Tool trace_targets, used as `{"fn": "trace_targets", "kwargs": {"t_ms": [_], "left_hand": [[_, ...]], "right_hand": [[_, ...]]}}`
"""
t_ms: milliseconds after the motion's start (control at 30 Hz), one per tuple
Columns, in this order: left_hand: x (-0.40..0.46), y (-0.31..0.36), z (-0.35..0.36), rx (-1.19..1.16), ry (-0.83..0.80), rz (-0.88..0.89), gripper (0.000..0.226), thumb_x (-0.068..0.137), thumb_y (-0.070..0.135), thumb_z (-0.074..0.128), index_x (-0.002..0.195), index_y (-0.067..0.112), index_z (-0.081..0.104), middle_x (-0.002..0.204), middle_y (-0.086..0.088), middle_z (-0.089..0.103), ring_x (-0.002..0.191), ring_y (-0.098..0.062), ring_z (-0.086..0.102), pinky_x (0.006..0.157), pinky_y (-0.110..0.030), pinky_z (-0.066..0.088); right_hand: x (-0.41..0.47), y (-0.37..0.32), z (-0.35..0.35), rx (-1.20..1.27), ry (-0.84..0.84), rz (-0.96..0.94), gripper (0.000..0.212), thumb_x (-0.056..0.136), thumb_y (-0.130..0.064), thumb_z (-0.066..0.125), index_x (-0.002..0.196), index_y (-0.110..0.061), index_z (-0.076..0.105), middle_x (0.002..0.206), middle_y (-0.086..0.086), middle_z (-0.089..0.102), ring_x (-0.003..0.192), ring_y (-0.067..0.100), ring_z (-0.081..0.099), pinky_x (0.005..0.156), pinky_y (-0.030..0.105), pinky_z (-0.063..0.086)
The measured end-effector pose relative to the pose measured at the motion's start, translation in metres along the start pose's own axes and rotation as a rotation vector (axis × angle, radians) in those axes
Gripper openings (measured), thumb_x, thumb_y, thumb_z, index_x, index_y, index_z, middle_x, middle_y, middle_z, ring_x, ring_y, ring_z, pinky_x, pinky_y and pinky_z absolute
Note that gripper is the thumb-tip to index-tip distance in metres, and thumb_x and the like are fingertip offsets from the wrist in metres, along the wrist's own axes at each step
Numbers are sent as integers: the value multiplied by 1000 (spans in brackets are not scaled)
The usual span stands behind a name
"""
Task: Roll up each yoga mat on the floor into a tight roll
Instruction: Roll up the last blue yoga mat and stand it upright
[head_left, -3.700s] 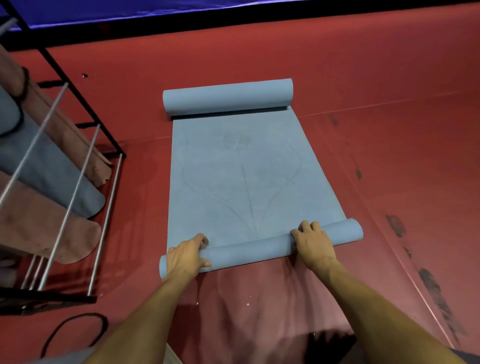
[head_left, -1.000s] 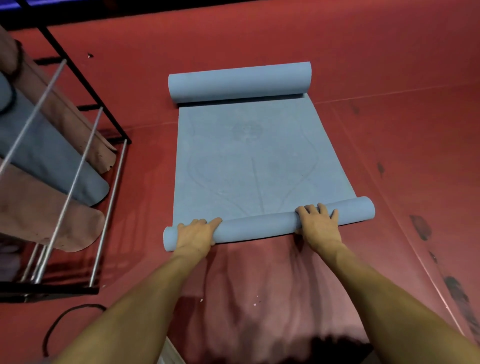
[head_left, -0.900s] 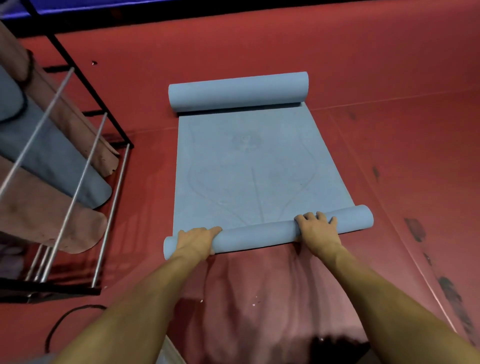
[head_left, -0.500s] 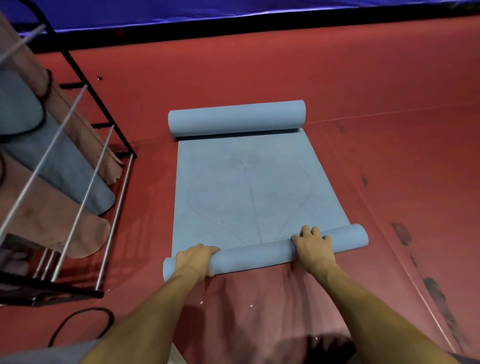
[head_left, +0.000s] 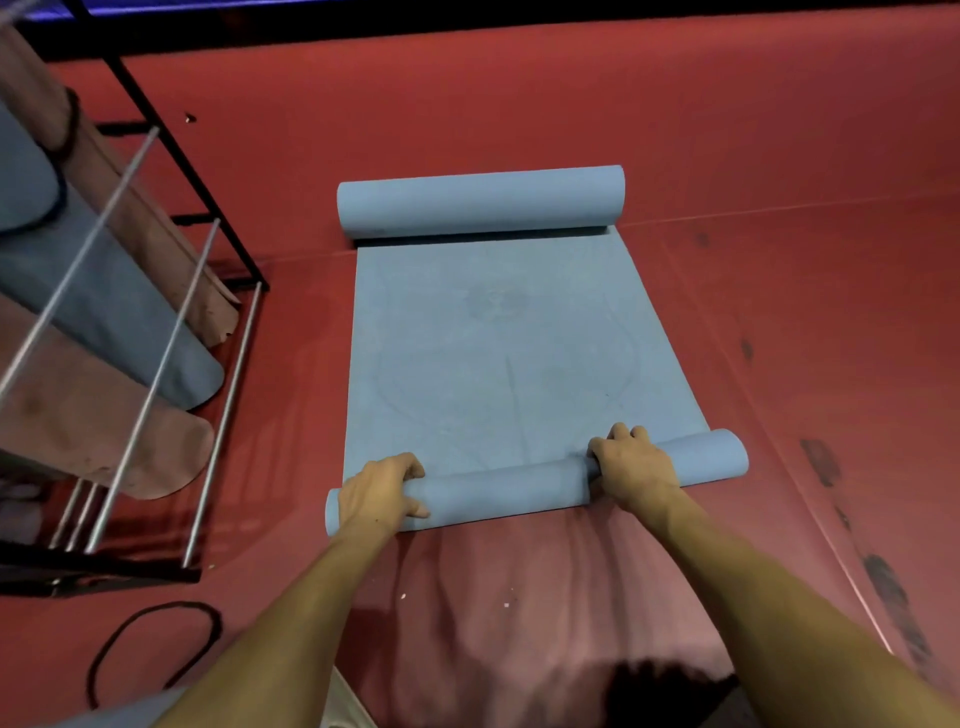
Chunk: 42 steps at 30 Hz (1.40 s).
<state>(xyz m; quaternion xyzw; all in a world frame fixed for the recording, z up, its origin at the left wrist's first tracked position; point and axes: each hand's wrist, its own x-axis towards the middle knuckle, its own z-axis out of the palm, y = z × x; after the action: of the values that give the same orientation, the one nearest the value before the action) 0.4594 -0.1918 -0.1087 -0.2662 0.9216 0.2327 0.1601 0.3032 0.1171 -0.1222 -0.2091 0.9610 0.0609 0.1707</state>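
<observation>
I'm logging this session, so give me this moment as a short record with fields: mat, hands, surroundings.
mat: blue yoga mat on red floor, curled at both ends, flat between
near roll: under both hands
far roll: untouched
left hand: gripping near roll
right hand: gripping near roll
rack: at left, holding mats

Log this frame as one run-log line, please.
phase: rolling | left hand: gripping near roll | right hand: gripping near roll | blue rubber yoga mat: middle flat, far end curled | status: unfinished
</observation>
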Motion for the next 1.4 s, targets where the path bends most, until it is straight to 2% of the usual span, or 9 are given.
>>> {"fn": "trace_targets", "kwargs": {"t_ms": [200,400,600,700,833,900,1067,1267,1400], "left_hand": [[25,-7,-5,-27,-96,-8,37,85,16,82,115,33,70,78,16,72,112,-12,63,81,-31,42],[32,-4,-8,108,-66,90,53,72,39,94,121,37,75,120,14,70,124,-16,57,92,-38,45],[28,0,-5,68,-22,62,50,74,34,92,117,40,69,113,18,64,115,-12,58,92,-40,48],[23,2,0,22,79,84,37,80,25,87,108,38,67,111,14,60,113,-15,57,95,-42,45],[22,4,10,126,197,133,27,90,21,78,110,38,70,112,11,59,111,-17,52,90,-36,37],[24,4,11,118,187,143,28,92,16,75,113,35,71,112,11,63,110,-19,56,86,-36,41],[25,7,8,128,157,168,36,90,14,61,118,33,71,118,7,63,111,-21,57,81,-36,47],[17,8,21,52,193,155,52,74,62,74,118,35,63,117,13,56,113,-16,50,94,-34,45],[22,2,26,82,219,212,62,72,62,83,123,33,62,117,12,54,112,-17,50,97,-34,42]], "right_hand": [[3,-2,-3,81,16,-7,36,90,-24,71,120,-19,52,114,2,59,106,25,51,68,35,45],[4,-4,-1,58,47,69,34,91,-28,68,125,-27,63,121,6,54,111,30,48,94,40,47],[3,-4,-8,162,13,73,43,93,-26,70,132,-17,53,124,7,52,115,26,50,76,35,46],[4,-6,-7,162,28,39,31,98,-26,61,127,-15,54,119,8,56,109,29,55,74,35,42],[7,-9,-15,113,-42,18,50,87,-51,67,128,-22,61,131,7,54,118,34,49,96,41,46],[8,-10,-16,67,-37,21,60,79,-60,74,126,-25,62,132,7,48,119,32,44,95,40,46],[8,-16,-9,-27,65,-1,36,96,-33,64,129,-18,60,121,6,54,112,28,48,79,34,46],[6,-24,-12,3,106,5,29,95,-16,57,122,-10,53,112,10,62,103,32,54,83,40,47],[8,-22,-1,22,133,26,28,95,-26,62,120,-15,59,116,7,62,108,32,53,91,40,46]]}}
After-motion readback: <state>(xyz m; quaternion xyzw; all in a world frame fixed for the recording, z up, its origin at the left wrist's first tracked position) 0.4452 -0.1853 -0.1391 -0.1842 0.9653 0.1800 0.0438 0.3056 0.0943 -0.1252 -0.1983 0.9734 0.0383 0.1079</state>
